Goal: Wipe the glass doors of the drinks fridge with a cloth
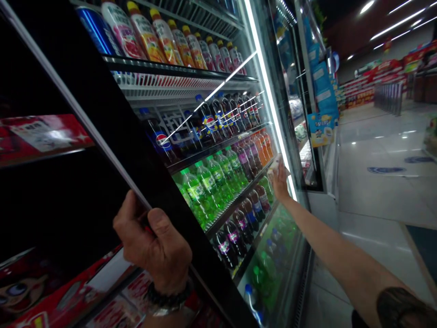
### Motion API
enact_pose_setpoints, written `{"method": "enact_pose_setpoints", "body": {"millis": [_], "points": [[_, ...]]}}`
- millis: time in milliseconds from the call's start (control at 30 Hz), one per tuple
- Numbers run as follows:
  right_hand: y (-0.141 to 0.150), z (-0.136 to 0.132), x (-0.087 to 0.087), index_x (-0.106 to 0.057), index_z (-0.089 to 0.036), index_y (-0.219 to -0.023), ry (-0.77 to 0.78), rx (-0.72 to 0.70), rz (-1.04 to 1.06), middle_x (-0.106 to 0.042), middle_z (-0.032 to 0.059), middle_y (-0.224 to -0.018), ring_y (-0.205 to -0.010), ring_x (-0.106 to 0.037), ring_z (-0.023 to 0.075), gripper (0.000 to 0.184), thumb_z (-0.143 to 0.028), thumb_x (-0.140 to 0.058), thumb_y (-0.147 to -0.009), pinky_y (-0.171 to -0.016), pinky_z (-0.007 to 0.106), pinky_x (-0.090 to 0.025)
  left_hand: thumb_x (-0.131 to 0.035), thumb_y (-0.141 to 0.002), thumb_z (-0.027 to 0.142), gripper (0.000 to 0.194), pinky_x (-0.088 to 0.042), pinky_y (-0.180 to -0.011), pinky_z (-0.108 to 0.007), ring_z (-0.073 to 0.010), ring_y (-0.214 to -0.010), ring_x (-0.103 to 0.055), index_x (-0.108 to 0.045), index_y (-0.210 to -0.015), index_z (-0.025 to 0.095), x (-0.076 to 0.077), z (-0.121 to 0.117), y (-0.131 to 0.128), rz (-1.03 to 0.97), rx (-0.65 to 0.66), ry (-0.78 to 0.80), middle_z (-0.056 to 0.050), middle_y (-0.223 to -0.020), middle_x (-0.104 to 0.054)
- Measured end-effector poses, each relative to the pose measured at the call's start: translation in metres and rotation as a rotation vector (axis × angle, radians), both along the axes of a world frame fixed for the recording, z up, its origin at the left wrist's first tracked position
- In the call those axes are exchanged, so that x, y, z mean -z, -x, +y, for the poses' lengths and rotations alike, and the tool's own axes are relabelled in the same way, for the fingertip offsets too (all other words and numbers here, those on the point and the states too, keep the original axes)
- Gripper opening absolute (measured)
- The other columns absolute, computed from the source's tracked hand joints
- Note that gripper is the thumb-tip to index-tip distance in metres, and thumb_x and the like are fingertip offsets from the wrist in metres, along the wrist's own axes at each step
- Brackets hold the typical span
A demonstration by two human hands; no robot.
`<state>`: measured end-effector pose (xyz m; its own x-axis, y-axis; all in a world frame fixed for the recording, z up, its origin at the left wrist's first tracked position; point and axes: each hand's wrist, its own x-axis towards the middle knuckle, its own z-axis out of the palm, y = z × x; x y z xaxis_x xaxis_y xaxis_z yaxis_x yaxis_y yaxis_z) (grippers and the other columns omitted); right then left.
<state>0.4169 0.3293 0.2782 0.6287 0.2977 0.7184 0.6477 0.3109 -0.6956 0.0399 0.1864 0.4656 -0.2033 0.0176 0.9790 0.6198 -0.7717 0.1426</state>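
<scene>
My left hand (155, 246) is curled round the edge of a black door frame (112, 123) of a drinks cooler, fingers wrapped behind it. My right hand (279, 180) reaches far to the right and rests flat, fingers stretched, on the glass door (273, 237) near the lit vertical strip (269, 100). Behind the glass stand rows of bottles: green soda bottles (205, 189), dark cola bottles (208, 120), purple-labelled dark bottles (239, 228) and orange bottles (262, 146).
Juice bottles (164, 38) fill the top shelf. Red packages (37, 134) sit on dark shelves at the left. Further cooler doors with blue signs (321, 91) run on to the right. A shiny shop floor (382, 182) stretches right toward red display racks (375, 82).
</scene>
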Motion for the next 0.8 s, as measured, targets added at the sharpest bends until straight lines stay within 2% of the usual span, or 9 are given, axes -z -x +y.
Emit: {"method": "enact_pose_setpoints", "body": {"millis": [100,167,233,333,433,533,600,667,800], "points": [[-0.016,0.008,0.025,-0.007,-0.007,-0.178,0.048,0.019,0.124,-0.014,0.0301,-0.181,-0.173,-0.02,0.0342,0.084,-0.063,-0.012,-0.115,-0.141,0.065,-0.02,-0.052,-0.106,0.052,0.067,-0.05,-0.107,-0.04,-0.0271,-0.124,-0.066,-0.059,-0.152,0.005,-0.001,0.0,-0.001,0.013,-0.021,-0.014,-0.021,-0.143,-0.066],[0.001,0.002,0.038,-0.007,-0.011,-0.179,0.066,0.018,0.136,-0.011,0.0288,-0.182,-0.173,-0.017,0.036,0.081,-0.062,-0.015,-0.116,-0.141,0.067,-0.017,-0.052,-0.106,0.053,0.066,-0.051,-0.104,-0.039,-0.0264,-0.122,-0.067,-0.06,-0.152,0.007,-0.001,-0.001,-0.002,0.014,-0.027,-0.018,-0.019,-0.142,-0.066],[0.042,-0.016,0.045,-0.007,-0.019,-0.179,0.069,0.006,0.098,-0.01,0.0227,-0.184,-0.174,-0.013,0.0351,0.077,-0.061,-0.019,-0.116,-0.141,0.067,-0.015,-0.052,-0.105,0.055,0.066,-0.052,-0.103,-0.04,-0.0265,-0.119,-0.067,-0.06,-0.153,0.009,-0.001,-0.002,-0.003,0.005,-0.031,-0.001,-0.018,-0.141,-0.068],[0.13,-0.067,0.048,-0.002,-0.027,-0.18,0.054,-0.051,-0.042,-0.011,0.0146,-0.186,-0.175,-0.012,0.0338,0.076,-0.06,-0.025,-0.116,-0.141,0.069,-0.019,-0.052,-0.105,0.056,0.068,-0.053,-0.101,-0.038,-0.0267,-0.117,-0.068,-0.06,-0.152,0.007,-0.002,-0.003,-0.005,-0.007,-0.028,0.007,-0.019,-0.138,-0.069],[0.212,-0.125,0.042,-0.006,-0.02,-0.18,-0.01,-0.186,-0.424,-0.006,0.0194,-0.186,-0.174,-0.007,0.043,0.089,-0.068,-0.034,-0.111,-0.139,0.075,-0.014,-0.052,-0.106,0.055,0.069,-0.052,-0.1,-0.036,-0.0247,-0.115,-0.068,-0.06,-0.151,0.004,-0.003,-0.003,-0.006,0.0,-0.011,-0.001,-0.02,-0.136,-0.069],[0.246,-0.155,0.032,-0.018,-0.027,-0.179,-0.151,-0.242,-0.814,-0.017,0.0165,-0.185,-0.173,-0.015,0.0435,0.102,-0.088,-0.041,-0.1,-0.141,0.073,-0.007,-0.05,-0.106,0.055,0.068,-0.052,-0.1,-0.037,-0.025,-0.116,-0.067,-0.059,-0.151,0.005,-0.003,-0.004,-0.006,0.005,-0.021,0.01,-0.019,-0.137,-0.068],[0.236,-0.15,0.023,-0.021,-0.035,-0.178,-0.211,-0.233,-0.915,-0.024,0.0109,-0.184,-0.172,-0.02,0.0387,0.099,-0.091,-0.04,-0.099,-0.142,0.068,-0.006,-0.05,-0.106,0.056,0.068,-0.052,-0.101,-0.038,-0.0254,-0.116,-0.067,-0.059,-0.151,0.006,-0.003,-0.004,-0.006,0.012,-0.029,0.015,-0.019,-0.137,-0.068],[0.205,-0.128,0.016,-0.017,-0.034,-0.179,-0.206,-0.202,-0.841,-0.021,0.0097,-0.185,-0.173,-0.018,0.0368,0.092,-0.084,-0.035,-0.105,-0.142,0.068,-0.007,-0.05,-0.105,0.055,0.067,-0.053,-0.102,-0.039,-0.0255,-0.118,-0.067,-0.06,-0.152,0.007,-0.004,-0.004,-0.007,0.014,-0.025,0.007,-0.018,-0.139,-0.068],[0.104,-0.06,0.02,-0.011,-0.022,-0.18,-0.045,-0.107,-0.346,-0.014,0.0136,-0.186,-0.175,-0.011,0.0311,0.081,-0.068,-0.022,-0.113,-0.143,0.062,-0.014,-0.052,-0.104,0.054,0.069,-0.052,-0.109,-0.043,-0.0276,-0.118,-0.067,-0.061,-0.149,0.003,-0.005,-0.005,-0.008,0.004,-0.016,-0.025,-0.02,-0.138,-0.068]]}}
